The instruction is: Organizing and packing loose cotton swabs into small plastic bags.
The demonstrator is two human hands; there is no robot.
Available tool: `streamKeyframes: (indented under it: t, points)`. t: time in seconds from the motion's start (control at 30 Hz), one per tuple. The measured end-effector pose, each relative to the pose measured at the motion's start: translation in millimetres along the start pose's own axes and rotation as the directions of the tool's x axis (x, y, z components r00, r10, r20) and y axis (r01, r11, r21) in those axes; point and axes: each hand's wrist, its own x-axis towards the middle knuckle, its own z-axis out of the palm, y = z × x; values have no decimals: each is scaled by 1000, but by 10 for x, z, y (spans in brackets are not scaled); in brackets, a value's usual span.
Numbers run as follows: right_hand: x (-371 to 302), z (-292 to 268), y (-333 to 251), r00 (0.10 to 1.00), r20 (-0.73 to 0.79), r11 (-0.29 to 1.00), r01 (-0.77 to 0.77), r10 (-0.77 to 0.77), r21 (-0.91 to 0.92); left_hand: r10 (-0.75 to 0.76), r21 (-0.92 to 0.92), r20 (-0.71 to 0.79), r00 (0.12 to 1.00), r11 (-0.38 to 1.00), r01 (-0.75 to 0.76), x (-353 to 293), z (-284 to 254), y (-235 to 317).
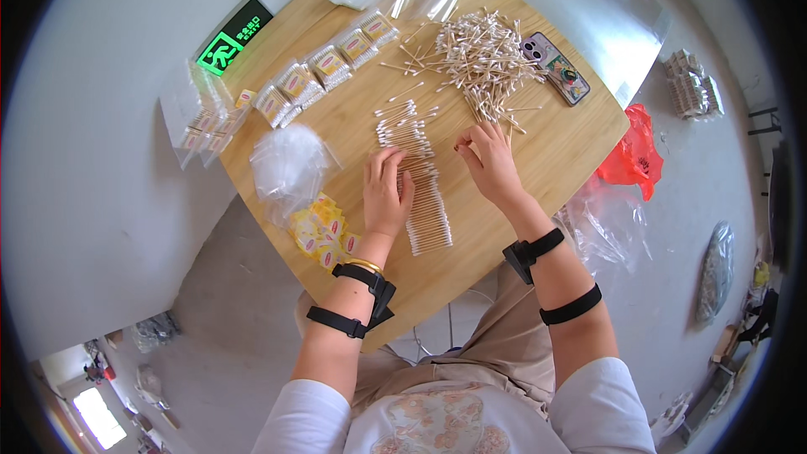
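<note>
"In the head view, what lies nearest to us?"

"The white shirt (420, 430) with its flower print; beyond it is the wooden table (580, 145)."

"And the hands?"

"The left hand (387, 197) is laid with bent fingers upon the row of cotton swabs (430, 214), in the middle of the table; whether it pinches any of them, I cannot tell; the right hand (494, 168) is half curled at the near edge of the loose pile (479, 50), which lies farther and to the right; whether a swab is between its fingertips, I also cannot tell."

"Which step is this, in your judgement?"

"It seems to be the arranging of swabs side by side; the clear bags (290, 164) and yellow cards (319, 231), on the left, are touched by neither hand."

"What does the next move call for?"

"A light touch, I would say; the right fingers should separate few swabs from the pile, the left should guard the row; such thin sticks could roll easily."
</note>
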Motion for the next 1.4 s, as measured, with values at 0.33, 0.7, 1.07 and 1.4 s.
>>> streamKeyframes:
  t: [0.33, 0.7, 1.07, 1.4]
  points:
    - [170, 234, -170, 952, 163, 942, 287, -260, -175, 57, 92, -17, 998, 994, -56, -13, 26, -8]
    - [161, 168, -112, 937, 195, 924, 328, -291, -197, 9, 54, -9, 1000, 999, -8, -19, 6, -4]
    - [149, 20, -92, 940, 257, 933, 285, -227, -220, 43, 102, -25, 999, 994, -40, -28, 34, -21]
    - [-389, -1615, -243, 814, -526, 944, 78, -246, -321, 72, 141, -25, 997, 988, -68, -68, -104, -100]
